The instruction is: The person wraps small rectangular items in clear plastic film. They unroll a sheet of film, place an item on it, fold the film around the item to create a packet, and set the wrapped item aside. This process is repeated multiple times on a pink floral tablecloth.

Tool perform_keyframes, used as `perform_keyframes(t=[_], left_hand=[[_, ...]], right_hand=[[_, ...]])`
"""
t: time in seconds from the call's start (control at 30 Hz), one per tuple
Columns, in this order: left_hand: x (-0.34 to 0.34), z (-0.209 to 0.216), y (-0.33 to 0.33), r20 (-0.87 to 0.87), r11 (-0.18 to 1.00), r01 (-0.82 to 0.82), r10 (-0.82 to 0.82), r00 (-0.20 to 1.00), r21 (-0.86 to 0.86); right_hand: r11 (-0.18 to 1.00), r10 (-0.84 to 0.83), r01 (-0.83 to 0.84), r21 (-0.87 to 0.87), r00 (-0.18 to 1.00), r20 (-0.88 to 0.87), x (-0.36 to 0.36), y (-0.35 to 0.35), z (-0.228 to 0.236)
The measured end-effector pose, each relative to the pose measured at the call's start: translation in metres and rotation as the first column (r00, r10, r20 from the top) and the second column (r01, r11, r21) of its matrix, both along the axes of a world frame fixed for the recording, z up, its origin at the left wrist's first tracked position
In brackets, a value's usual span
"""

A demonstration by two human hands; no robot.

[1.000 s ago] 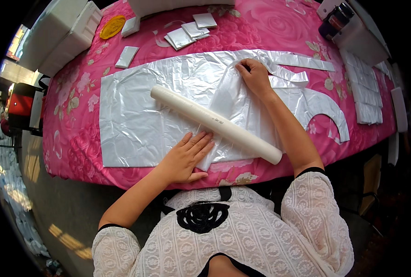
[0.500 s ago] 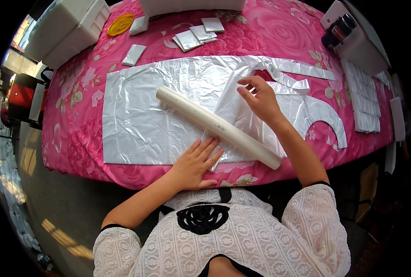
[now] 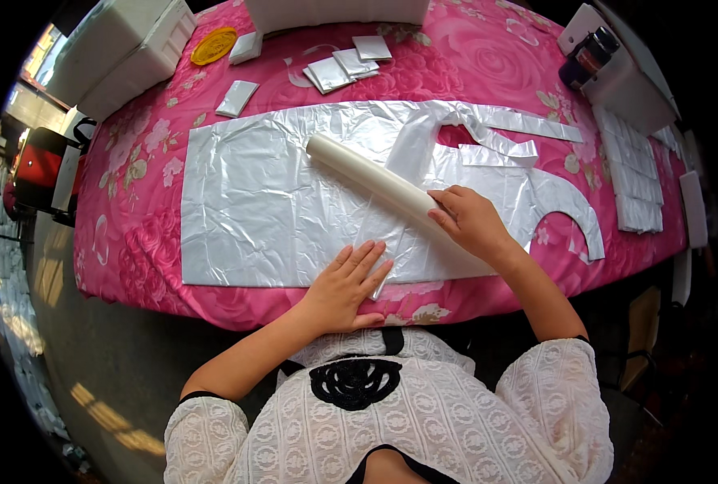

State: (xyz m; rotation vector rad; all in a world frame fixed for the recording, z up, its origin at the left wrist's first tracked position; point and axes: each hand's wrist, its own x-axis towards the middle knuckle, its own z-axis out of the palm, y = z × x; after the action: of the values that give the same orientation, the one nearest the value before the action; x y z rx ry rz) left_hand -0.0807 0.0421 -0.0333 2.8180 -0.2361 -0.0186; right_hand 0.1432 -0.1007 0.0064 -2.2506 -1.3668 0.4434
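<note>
Across the table (image 3: 133, 270) in its pink floral cloth lies the silvery plastic film (image 3: 242, 194), with the white roll (image 3: 363, 171) resting slantwise on top of it. Your left hand (image 3: 347, 282) is flat and unclenched, fingers spread on the film close to the near edge; your right hand (image 3: 470, 222) is bent over the roll toward its end nearer you, but whether it grips or merely rests cannot be told from this view. Should that hold be loose, the roll could turn or slide away, since the film beneath looks slick. Pushing the roll while your left hand bears down unevenly could drag the layers askew and set creases, as wrinkles already surround it. The white strips (image 3: 500, 155) beyond your right hand and the curved band (image 3: 582, 210) to their right lie unpinned, so a tug might double them over. Pulled too hard, such thin film could tear.
</note>
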Motion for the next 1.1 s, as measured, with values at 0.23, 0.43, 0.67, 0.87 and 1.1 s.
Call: perform_keyframes(t=[0.23,0.43,0.67,0.87,1.1], left_hand=[[0.0,0.001,0.0,-0.008,1.0,-0.006,0.006,1.0,-0.013],[-0.001,0.0,-0.002,-0.007,0.999,-0.007,0.007,1.0,-0.036],[0.001,0.003,0.017,0.01,0.966,0.04,-0.038,0.999,-0.257],[0.007,0.0,0.009,-0.005,0.996,0.017,-0.018,1.0,-0.092],[0.007,-0.006,-0.037,0.038,0.981,-0.161,0.166,0.985,-0.109]], right_hand=[[0.983,0.112,-0.143,0.114,0.963,0.245,-0.031,0.0,-0.015],[0.966,-0.252,0.202,0.162,0.873,0.418,0.041,-0.003,-0.024],[0.97,-0.2,0.165,0.181,0.96,0.198,0.032,-0.009,-0.019],[0.946,0.226,-0.269,0.183,0.948,0.224,-0.021,0.005,-0.006],[0.935,0.243,-0.307,0.181,0.921,0.306,-0.011,0.042,-0.019]])
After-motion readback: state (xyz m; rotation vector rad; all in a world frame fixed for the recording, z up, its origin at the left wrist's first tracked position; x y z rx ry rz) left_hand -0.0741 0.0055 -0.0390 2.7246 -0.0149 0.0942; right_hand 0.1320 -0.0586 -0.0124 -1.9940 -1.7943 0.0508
